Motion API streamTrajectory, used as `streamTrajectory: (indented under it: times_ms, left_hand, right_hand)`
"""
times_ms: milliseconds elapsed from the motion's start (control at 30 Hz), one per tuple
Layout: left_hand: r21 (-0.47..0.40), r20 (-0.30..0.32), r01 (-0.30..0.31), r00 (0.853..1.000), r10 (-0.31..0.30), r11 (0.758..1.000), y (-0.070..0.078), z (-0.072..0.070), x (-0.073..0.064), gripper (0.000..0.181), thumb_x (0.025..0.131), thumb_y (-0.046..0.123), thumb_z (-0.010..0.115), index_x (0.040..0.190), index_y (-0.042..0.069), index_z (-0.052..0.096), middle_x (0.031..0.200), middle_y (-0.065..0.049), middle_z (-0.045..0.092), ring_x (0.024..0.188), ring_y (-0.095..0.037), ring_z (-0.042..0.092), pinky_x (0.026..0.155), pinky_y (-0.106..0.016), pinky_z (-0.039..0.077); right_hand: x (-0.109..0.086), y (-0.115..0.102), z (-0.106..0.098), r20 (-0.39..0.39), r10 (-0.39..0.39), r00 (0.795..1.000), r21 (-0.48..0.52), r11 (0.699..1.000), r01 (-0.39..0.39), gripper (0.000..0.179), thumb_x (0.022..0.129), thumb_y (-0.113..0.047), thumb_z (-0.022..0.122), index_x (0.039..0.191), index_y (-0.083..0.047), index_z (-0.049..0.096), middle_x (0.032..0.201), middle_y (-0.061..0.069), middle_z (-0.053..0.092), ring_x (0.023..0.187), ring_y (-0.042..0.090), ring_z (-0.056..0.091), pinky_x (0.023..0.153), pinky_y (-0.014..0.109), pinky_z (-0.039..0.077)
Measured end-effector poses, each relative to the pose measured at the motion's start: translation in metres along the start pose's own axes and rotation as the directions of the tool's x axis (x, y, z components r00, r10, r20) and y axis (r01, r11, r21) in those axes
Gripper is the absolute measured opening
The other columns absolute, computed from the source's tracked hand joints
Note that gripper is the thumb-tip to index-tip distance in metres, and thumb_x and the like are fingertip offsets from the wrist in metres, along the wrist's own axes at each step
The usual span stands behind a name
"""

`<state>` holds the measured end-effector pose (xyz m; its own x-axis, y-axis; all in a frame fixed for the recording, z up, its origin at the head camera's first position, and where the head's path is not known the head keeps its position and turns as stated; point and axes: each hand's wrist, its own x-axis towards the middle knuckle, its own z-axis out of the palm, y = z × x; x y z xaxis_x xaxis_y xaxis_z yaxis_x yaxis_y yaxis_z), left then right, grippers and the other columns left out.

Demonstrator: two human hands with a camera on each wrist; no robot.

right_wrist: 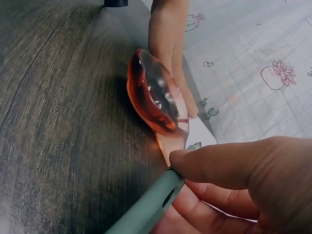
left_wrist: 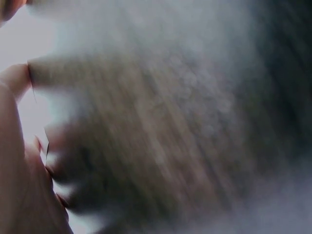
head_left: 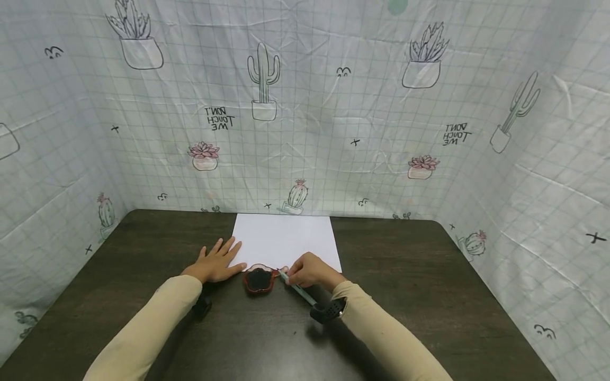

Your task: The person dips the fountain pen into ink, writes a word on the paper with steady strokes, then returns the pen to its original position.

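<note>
My left hand (head_left: pixel 216 264) lies with fingers spread over the left edge of a white sheet of paper (head_left: pixel 286 235), its thumb pointing toward a translucent orange-red, flower-shaped piece (head_left: pixel 259 279). That piece rests at the paper's near edge, has a dark glossy centre and a short narrow stem toward the right. Between thumb and fingers, my right hand (head_left: pixel 310 271) pinches a slim green pen-like stick (right_wrist: pixel 148 202) with a dark slot near its end. Its tip is hidden by the thumb beside the stem. In the left wrist view the fingers (left_wrist: pixel 19 80) show blurred at the left.
A dark wood-grain table (head_left: pixel 405 296) carries everything. A white cloth (head_left: pixel 314 121) printed with cacti and a grid hangs behind and on both sides. Dark wrist-worn devices sit on both arms, the right one (head_left: pixel 328 311) close over the table.
</note>
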<state>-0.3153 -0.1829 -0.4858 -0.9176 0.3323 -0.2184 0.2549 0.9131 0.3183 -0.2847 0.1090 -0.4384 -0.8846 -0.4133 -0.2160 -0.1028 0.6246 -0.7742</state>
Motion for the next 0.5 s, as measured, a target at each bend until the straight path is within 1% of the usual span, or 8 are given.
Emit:
streamTrajectory:
  times_ms: [100,333,433,500]
  left_hand:
    - [0.003,-0.002,-0.001,1.0,0.001,1.0,0.0,0.0,0.0,0.088,0.09,0.074,0.031,0.156,0.02,0.01,0.162,-0.008,0.0,0.146,-0.039,-0.003,0.107,-0.069,-0.007]
    - [0.009,0.018,0.01,1.0,-0.01,1.0,0.021,-0.016,-0.02,0.077,0.097,0.059,0.037,0.156,0.015,0.013,0.161,-0.014,0.003,0.145,-0.043,0.0,0.108,-0.069,-0.003]
    - [-0.006,0.026,0.007,1.0,-0.006,1.0,0.022,-0.018,-0.02,0.078,0.097,0.059,0.037,0.156,0.014,0.012,0.161,-0.014,0.002,0.145,-0.043,0.0,0.108,-0.069,-0.004]
    - [-0.02,0.029,0.006,1.0,-0.005,1.0,0.02,-0.018,-0.019,0.08,0.096,0.062,0.037,0.156,0.015,0.012,0.161,-0.014,0.001,0.145,-0.042,-0.002,0.108,-0.069,-0.006]
  right_hand:
    - [0.0,0.001,-0.001,0.008,0.007,1.0,0.036,0.999,-0.007,0.011,0.08,-0.005,0.075,0.089,0.001,0.074,0.079,0.005,0.068,0.068,0.015,0.065,0.065,0.033,0.058]
    - [-0.002,-0.001,-0.003,0.024,0.007,1.0,0.072,0.997,-0.009,0.013,0.082,-0.007,0.074,0.091,0.001,0.074,0.078,0.004,0.066,0.066,0.014,0.064,0.066,0.033,0.058]
    - [-0.002,-0.002,-0.004,0.023,0.007,1.0,0.095,0.995,-0.009,0.014,0.082,-0.007,0.073,0.093,0.002,0.073,0.079,0.004,0.066,0.066,0.014,0.063,0.066,0.033,0.058]
    - [-0.003,-0.003,-0.006,0.022,0.006,1.0,0.116,0.993,-0.009,0.015,0.083,-0.007,0.073,0.094,0.002,0.073,0.079,0.005,0.067,0.065,0.013,0.063,0.067,0.034,0.058]
